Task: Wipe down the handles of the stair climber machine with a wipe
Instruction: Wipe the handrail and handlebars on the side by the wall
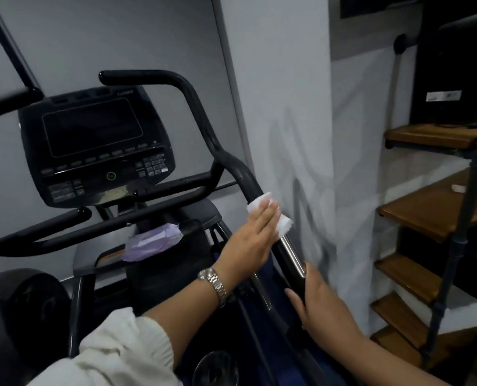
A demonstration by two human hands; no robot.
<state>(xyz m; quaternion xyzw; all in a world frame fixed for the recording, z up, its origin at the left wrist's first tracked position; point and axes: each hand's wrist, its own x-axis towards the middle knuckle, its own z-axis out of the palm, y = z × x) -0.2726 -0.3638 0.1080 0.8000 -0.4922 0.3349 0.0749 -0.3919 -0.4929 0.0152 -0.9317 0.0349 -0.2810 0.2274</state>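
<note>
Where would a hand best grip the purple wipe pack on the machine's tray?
Probably across the purple wipe pack at its middle, coming from above on the near side. It lies flat and soft behind the crossbar, so its top face is the exposed part.

The person wore a loose cream sleeve (120,349) gathered at the left forearm and a silver link watch (213,284) on that wrist.

Handle (233,168) was matt black, with a polished metal sensor plate (294,253). Wipe (283,222) looked like soft white paper. Console (98,146) was glossy black plastic. Watch (213,282) was shiny metal. Stair treads (426,213) were varnished wood.
</note>
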